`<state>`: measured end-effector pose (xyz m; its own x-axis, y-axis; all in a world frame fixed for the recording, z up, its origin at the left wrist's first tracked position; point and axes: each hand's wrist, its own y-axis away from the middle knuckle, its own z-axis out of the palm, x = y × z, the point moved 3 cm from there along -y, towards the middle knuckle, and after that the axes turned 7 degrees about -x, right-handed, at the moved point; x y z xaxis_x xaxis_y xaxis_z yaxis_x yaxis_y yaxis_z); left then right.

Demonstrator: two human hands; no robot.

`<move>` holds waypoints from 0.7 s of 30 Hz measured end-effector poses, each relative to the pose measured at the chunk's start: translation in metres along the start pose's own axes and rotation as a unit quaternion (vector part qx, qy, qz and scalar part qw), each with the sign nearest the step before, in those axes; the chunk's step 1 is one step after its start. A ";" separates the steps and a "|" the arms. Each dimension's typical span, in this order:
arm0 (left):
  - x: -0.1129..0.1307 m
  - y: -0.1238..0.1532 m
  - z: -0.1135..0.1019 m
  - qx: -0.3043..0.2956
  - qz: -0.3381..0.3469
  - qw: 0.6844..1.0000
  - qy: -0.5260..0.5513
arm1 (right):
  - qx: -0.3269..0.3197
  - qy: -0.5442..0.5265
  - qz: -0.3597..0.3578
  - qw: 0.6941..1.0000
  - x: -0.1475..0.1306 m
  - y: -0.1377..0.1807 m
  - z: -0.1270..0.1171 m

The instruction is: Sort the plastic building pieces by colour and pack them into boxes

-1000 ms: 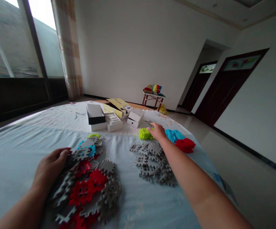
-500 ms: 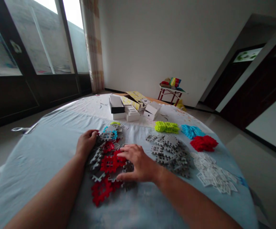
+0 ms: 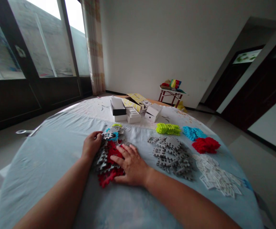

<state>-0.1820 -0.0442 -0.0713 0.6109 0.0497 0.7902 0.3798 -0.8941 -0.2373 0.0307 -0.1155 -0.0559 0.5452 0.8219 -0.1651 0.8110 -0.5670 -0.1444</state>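
Observation:
A mixed pile of interlocking plastic building pieces lies in front of me, with red pieces (image 3: 112,151) in the middle and grey pieces (image 3: 102,160) along its left side. My right hand (image 3: 134,165) presses on the pile's right side, fingers spread and holding nothing. At the upper left edge of the pile rests my left hand (image 3: 92,146), its fingers curled in; whatever they may hold is hidden. A blue piece (image 3: 115,136) and a grey window-like piece (image 3: 108,136) show beyond it at the pile's far end.
Sorted heaps stand to the right: grey pieces (image 3: 173,156), yellow-green pieces (image 3: 168,128), blue pieces (image 3: 192,133), red pieces (image 3: 206,145) and white pieces (image 3: 217,175). Behind are white boxes (image 3: 133,117) and a yellow carton (image 3: 138,99) on the round cloth-covered table (image 3: 56,143).
My right hand has come down and pushed the near pieces away from me and together, making the pile more compact. My left hand stays at its left edge.

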 end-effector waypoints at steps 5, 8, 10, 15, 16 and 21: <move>-0.003 -0.003 0.003 0.017 -0.002 0.999 0.038 | 0.016 0.018 0.058 0.998 0.025 -0.023 0.006; -0.005 -0.005 0.005 0.021 0.003 0.998 0.060 | 0.007 0.004 0.076 0.997 0.039 -0.032 0.007; -0.007 -0.006 0.005 0.028 0.004 0.997 0.074 | -0.014 -0.023 0.071 0.997 0.045 -0.032 0.005; -0.014 -0.010 -0.001 0.065 -0.006 0.992 0.107 | -0.014 -0.092 0.016 0.996 0.033 -0.019 -0.016; -0.017 -0.011 -0.003 0.076 -0.009 0.991 0.112 | 0.003 -0.098 0.004 0.995 0.027 -0.018 -0.020; -0.034 -0.018 -0.009 0.124 -0.020 0.985 0.117 | 0.059 -0.098 -0.050 0.992 -0.013 -0.029 -0.019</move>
<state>-0.2163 -0.0339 -0.0886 0.4261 -0.0481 0.9034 0.5752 -0.7564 -0.3115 0.0035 -0.1087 -0.0312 0.4019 0.8546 -0.3288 0.8227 -0.4947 -0.2802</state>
